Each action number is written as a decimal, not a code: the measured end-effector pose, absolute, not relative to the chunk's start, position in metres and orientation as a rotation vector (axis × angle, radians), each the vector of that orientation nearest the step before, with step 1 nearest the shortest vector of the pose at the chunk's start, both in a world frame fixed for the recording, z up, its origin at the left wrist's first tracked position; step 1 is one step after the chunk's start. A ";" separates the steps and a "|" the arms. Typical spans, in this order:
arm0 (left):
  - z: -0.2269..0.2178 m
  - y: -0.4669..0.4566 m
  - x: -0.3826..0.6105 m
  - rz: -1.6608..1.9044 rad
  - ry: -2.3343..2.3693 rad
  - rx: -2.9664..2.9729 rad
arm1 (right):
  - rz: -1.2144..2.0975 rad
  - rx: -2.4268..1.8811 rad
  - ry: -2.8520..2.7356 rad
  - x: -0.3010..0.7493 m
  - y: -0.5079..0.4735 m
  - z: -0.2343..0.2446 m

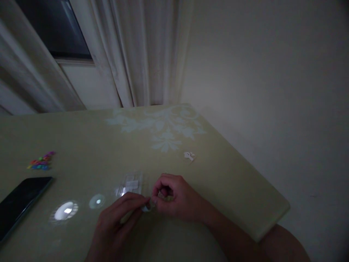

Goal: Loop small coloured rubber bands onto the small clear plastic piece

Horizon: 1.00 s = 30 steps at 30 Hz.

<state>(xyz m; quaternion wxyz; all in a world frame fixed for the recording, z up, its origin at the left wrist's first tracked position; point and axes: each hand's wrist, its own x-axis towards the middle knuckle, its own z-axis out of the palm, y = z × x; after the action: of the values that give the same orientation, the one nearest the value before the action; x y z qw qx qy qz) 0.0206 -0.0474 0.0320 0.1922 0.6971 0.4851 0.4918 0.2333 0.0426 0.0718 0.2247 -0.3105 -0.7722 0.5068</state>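
I view the counter from above through the head camera. The small pale item is located between the two hands, just in front of the clear case. I read the left hand as the holding side: its thumb and forefinger are closed on the item at the fingertips, probably so that the free edge is presented to the other hand. The right hand is curled, with thumb and forefinger brought close together at the item's opposite edge. I cannot tell whether these fingers clamp it or only touch it.

The case lies flat within short reach, which suggests use as a parts holder. The white pieces lie beyond the right hand; the coloured pieces form a loose heap at far left, near the phone, and both groups appear set aside from the work.

Materials: the case is transparent, rigid-looking, rectangular plastic. The item is pale and partly shiny; its exact shape is hidden by the fingers. The counter is smooth and glossy, with round light reflections and a leaf pattern. The phone is a flat, dark slab. The curtain behind hangs in soft vertical folds.
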 end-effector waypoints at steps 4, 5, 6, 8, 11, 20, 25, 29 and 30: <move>0.033 -0.046 0.022 1.398 1.333 1.955 | 1.531 -0.869 -2.053 0.231 0.041 0.068; 0.033 -0.045 0.022 1.397 1.327 1.961 | 1.551 -0.882 -2.025 0.231 0.041 0.068; 0.034 -0.045 0.022 1.394 1.322 1.967 | 1.568 -0.891 -1.998 0.231 0.041 0.067; 0.034 -0.046 0.023 1.395 1.335 1.961 | 1.613 -0.898 -1.948 0.231 0.042 0.066; 0.035 -0.046 0.023 1.398 1.360 1.947 | 1.696 -0.904 -1.902 0.230 0.042 0.063; 0.038 -0.047 0.023 1.412 1.396 1.979 | 1.623 -0.925 -1.916 0.231 0.049 0.060; 0.039 -0.048 0.025 1.396 1.462 1.958 | 0.902 -1.241 -2.067 0.244 0.075 0.056; 0.040 -0.048 0.026 1.400 1.462 1.938 | 0.736 -1.388 -2.221 0.251 0.087 0.044; 0.040 -0.048 0.027 1.406 1.462 1.935 | 0.728 -1.392 -2.231 0.251 0.089 0.040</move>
<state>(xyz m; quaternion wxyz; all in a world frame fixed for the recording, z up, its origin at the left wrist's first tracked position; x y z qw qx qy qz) 0.0267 -0.0481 0.0399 0.1685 0.6805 0.5140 0.4943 0.2506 0.0887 0.0400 0.2050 -0.4994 -0.8003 0.2611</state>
